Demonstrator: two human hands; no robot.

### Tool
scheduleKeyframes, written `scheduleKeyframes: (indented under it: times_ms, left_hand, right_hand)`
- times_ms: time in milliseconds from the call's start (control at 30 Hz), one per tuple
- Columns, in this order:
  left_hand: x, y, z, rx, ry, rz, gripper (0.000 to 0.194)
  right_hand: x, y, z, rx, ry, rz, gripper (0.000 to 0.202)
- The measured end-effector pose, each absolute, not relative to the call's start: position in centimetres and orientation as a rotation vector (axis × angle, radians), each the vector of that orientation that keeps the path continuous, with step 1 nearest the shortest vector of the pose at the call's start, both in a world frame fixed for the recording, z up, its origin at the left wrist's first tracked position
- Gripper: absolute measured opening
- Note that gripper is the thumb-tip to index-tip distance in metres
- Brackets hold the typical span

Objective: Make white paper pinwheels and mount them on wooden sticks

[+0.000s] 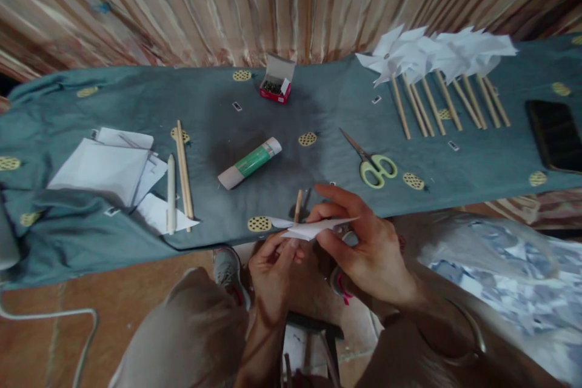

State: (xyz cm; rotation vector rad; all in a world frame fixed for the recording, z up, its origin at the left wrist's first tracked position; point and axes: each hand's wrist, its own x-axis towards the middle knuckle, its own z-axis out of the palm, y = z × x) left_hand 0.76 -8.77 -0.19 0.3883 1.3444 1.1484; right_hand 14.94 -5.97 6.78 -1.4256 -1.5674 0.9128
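A white paper pinwheel [311,230] is held edge-on at the front edge of the table, with a short length of wooden stick [298,205] showing beyond it. My left hand [271,271] pinches the paper from below left, its fingertips pressed together. On the right side, my right hand [375,257] has the paper between thumb and fingers, while its index finger reaches out past it. The join of stick and paper is hidden. Green-handled scissors [375,165] lie beyond my right hand, and a paper roll with a green label [251,162] lies beyond my left.
Finished pinwheels [436,54] on sticks lie at the back right, near a black phone [555,135]. A red box of small metal pins [275,86] stands open at the back. Paper squares [102,170], loose sticks [182,173] and a white pen-like tool [171,194] lie left.
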Motion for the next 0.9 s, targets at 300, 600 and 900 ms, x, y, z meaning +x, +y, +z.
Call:
scheduleKeyframes:
  times_ms: [300, 600, 900]
  left_hand:
    - [1.4, -8.6, -0.7, 0.312, 1.362, 1.156, 0.032]
    - [1.3, -9.1, -2.3, 0.339, 1.356, 1.145, 0.018]
    - [1.1, -8.8, -2.3, 0.259, 1.396, 1.106, 0.017]
  right_hand:
    - [14.7, -5.8, 6.2, -1.422, -1.591, 0.852, 0.042]
    - [14.3, -5.7, 4.9, -1.502, -1.522, 0.959, 0.039]
    - [14.5, -4.9, 4.8, -1.596, -1.674, 0.744, 0.044]
